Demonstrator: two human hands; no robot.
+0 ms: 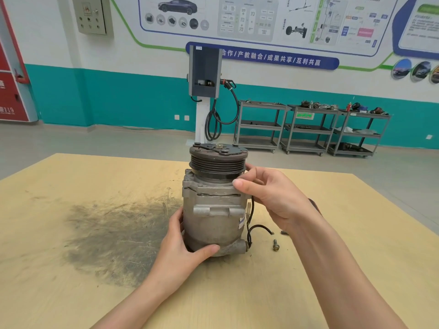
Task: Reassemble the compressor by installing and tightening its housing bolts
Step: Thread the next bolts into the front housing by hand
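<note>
Compressor (215, 205) is standing upright, pulley up, on the counter (71, 269). Left hand (183, 248) is gripping its lower body, fingers curled round it. Right hand (273, 193) is pinching the upper flange. One bolt (275, 244) is lying just right of the base.

A white-and-teal wall (133, 96) with posters (261, 17) backs a grey floor (95, 143), a charger post (205, 74) and three metal carts (308, 129).
</note>
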